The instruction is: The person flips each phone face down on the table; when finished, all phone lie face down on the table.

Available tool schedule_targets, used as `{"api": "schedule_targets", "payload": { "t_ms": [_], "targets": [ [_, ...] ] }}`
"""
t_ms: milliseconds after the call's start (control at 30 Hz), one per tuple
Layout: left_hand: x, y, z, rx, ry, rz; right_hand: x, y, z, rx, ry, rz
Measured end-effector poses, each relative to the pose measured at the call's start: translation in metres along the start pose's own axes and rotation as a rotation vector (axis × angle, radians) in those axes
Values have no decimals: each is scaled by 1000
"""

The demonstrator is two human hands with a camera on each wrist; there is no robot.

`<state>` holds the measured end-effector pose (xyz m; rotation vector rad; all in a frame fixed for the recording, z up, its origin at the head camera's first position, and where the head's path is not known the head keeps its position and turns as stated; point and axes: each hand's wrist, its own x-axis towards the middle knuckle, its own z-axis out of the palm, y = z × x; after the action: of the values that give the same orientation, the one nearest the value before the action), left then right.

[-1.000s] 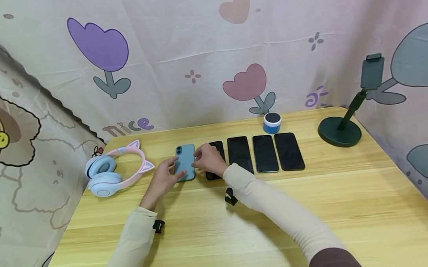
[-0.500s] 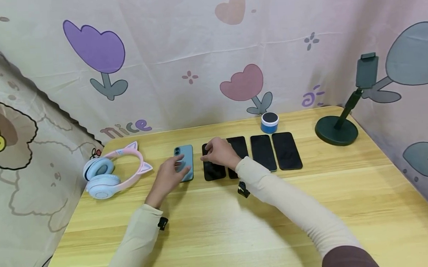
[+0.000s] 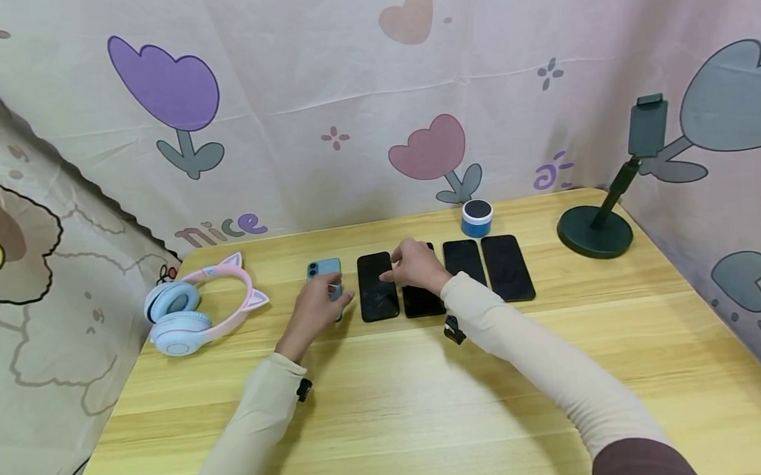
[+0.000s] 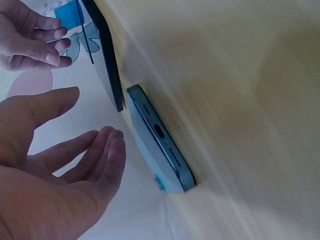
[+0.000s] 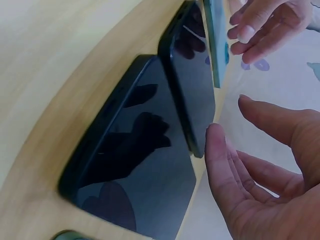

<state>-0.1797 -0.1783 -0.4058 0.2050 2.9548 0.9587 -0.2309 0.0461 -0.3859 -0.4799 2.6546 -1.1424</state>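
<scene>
A light blue phone lies back up on the wooden table, its camera end away from me. My left hand hovers just above it with fingers loosely bent; the left wrist view shows a gap between those fingers and the phone. To the right comes a row of several black-screened phones, starting with a black phone. My right hand is over the second black phone and partly hides it. In the right wrist view its thumb and fingers are apart and hold nothing.
Two more black phones end the row. Pink and blue cat-ear headphones lie at the left. A small blue and white round speaker-like object stands behind the phones. A dark green phone stand is at the back right, before a patterned cloth.
My right hand has moved right from beside the blue phone, across the first black phone to the second. My left hand has shifted slightly right over the blue phone.
</scene>
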Motion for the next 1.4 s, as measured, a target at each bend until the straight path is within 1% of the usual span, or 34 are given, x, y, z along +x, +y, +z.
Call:
{"api": "schedule_targets", "payload": {
  "t_ms": [100, 200, 300, 500, 667, 900, 1033, 1233, 1400],
  "targets": [
    [2, 3, 4, 31, 4, 5, 0, 4, -1, 9, -18, 5],
    [3, 6, 8, 41, -1, 3, 0, 7, -1, 12, -29, 19],
    [3, 8, 12, 36, -10, -20, 0, 8, -1, 12, -36, 33],
    [6, 12, 20, 76, -6, -43, 1, 10, 3, 6, -34, 48],
    [6, 14, 24, 88, 3, -47, 4, 11, 6, -3, -21, 51],
    [7, 16, 28, 142, 11, -38, 7, 8, 9, 10, -19, 76],
    [7, 18, 29, 126, 7, -39, 9, 6, 13, -20, -10, 86],
    [8, 18, 28, 113, -15, -60, 14, 4, 20, -99, -11, 61],
    [8, 18, 27, 95, -25, -100, 15, 2, 23, -89, -6, 71]
  ]
}}
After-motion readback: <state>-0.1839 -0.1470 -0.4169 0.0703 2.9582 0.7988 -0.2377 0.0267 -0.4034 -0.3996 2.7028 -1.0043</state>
